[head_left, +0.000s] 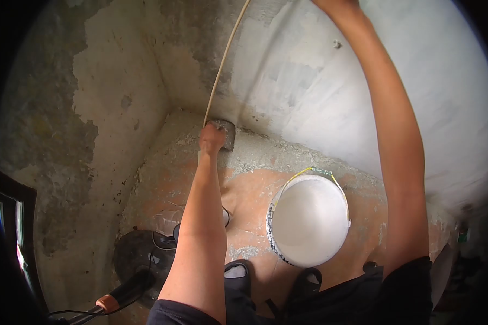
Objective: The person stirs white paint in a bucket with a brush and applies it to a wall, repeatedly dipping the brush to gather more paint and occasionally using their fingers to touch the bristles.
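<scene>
My left hand is closed near the corner of the room, low in front of the wall. A thin cream cable comes down from the top of the view and meets its fingers. A flat, dark grey blade with rounded corners, like a putty knife, sticks out on the right side of the same fist; its handle is hidden. My right arm reaches up along the pale wall. Only the wrist end of my right hand shows at the top edge, with its fingers out of view.
A white bucket with a yellow wire handle and whitish contents stands by my feet. Left of it are a dark round tub and a tool with an orange collar. Plaster crumbs line the wall's foot.
</scene>
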### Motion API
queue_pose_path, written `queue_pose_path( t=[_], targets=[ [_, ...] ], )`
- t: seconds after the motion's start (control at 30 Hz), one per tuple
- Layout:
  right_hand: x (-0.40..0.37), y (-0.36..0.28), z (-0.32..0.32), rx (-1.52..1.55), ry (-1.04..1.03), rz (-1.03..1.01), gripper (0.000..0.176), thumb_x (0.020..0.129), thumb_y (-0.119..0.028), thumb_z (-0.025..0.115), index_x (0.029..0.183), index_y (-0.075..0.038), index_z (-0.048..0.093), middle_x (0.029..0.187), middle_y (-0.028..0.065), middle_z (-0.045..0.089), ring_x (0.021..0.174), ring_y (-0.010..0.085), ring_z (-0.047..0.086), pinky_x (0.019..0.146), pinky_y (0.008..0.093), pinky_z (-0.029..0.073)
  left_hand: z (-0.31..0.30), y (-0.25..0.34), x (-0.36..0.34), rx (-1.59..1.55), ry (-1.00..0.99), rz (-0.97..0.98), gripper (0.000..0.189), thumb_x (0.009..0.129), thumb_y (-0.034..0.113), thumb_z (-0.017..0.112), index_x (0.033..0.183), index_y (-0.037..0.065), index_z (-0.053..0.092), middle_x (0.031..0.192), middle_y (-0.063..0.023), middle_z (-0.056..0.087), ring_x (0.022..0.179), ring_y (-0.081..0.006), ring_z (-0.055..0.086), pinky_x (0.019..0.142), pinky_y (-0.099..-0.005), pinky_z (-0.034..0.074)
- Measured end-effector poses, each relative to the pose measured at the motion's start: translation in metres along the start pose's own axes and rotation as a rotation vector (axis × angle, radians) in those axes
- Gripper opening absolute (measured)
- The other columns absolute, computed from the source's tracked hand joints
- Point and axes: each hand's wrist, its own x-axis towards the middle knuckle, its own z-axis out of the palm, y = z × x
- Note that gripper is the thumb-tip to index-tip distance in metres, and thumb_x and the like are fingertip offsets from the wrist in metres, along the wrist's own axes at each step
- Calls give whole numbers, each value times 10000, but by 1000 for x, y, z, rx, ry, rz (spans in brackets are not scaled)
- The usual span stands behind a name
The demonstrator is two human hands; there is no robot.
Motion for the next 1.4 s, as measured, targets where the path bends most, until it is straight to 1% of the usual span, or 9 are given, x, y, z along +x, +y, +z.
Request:
queue_pose_path(
  t=[0.07,0.2,0.3,0.5,0.6,0.7,0.9,1.13,1.4],
  targets=[
    [21,3,-25,-163,143,-226,155,807,-109,690,752,5,601,615,85,593,505,128,522,487,260,430,4,-5,2,2,-1,20,343,772,241,590,1021,6,614,1006,-240,630,983,-404,588,850,-448,476],
    [4,-20,-81,-129,301,-290,139,791,-62,698,741,8,589,615,73,592,494,130,518,489,233,434,-2,3,-7,5,-2,10,367,772,236,597,1045,-8,594,1000,-256,627,988,-409,585,855,-452,475],
    [-51,-34,-131,-96,115,-20,107,849,-93,656,813,-1,616,755,52,644,702,97,601,666,238,496,5,1,-7,-11,18,86,424,767,229,608,1096,-33,552,983,-270,627,985,-406,590,857,-446,475],
    [-143,-67,-219,405,131,775,96,854,-35,627,854,38,565,803,58,609,711,96,569,622,227,488,-8,40,-17,-285,-6,89,486,779,202,617,1162,-68,488,1024,-262,617,922,-392,621,821,-410,475],
    [-174,-74,-247,438,131,981,90,866,-51,607,858,26,561,791,58,601,697,89,559,613,228,488,-8,57,-4,-383,-79,78,517,799,231,621,1194,-58,457,1047,-208,618,833,-336,637,756,-394,478],
    [-196,-71,-263,493,64,1021,98,872,-75,602,860,14,563,792,61,607,712,90,573,600,236,493,-3,82,0,-753,-32,61,520,831,269,605,1225,-25,437,1032,-134,623,748,-243,627,680,-355,469],
    [-199,-60,-280,539,111,1109,159,895,-156,588,886,3,578,822,82,631,757,110,599,626,234,483,-33,145,-12,-924,-46,123,407,902,322,537,1205,55,486,971,-38,604,728,-137,562,625,-269,418],
    [-199,-61,-299,761,191,1200,225,902,-232,585,922,-8,589,815,78,630,775,112,601,649,236,469,-57,225,-43,-1067,-189,320,215,921,267,518,1003,83,593,877,6,586,692,-94,520,645,-241,401],
    [-202,-62,-311,755,164,1241,251,892,-255,600,919,-5,588,805,88,641,735,103,590,637,233,463,-67,300,-86,-1129,-405,610,179,939,227,501,976,80,596,868,-6,579,710,-73,517,678,-230,398]
  ],
)
